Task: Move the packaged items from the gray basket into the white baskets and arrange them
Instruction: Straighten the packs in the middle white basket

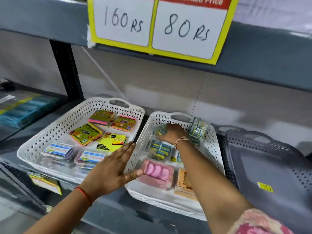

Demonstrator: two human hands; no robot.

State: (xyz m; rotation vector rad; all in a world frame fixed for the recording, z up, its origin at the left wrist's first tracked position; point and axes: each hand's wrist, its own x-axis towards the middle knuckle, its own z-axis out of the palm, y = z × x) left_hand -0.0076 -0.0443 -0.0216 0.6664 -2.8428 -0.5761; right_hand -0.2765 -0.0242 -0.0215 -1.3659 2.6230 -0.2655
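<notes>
Two white baskets stand side by side on the shelf. The left white basket [55, 130] holds sticky-note packs and card packs. The right white basket [214, 141] holds blue-green packets [159, 148], a pink packaged item [157, 172] and an orange pack [184, 179]. My left hand [109, 168] grips the right basket's left wall, fingers outside and thumb inside next to the pink item. My right hand [172, 133] reaches deep into the right basket and rests on a clear packet of blue-green items at the back; whether it grips the packet is unclear. The gray basket [263, 166] at the right looks empty.
A blue-green packet [197, 129] leans on the right basket's back right wall. An upper shelf with a yellow price sign [157, 26] hangs overhead. A black upright post [67, 70] stands at the left, with stacked teal boxes [25, 110] beyond it.
</notes>
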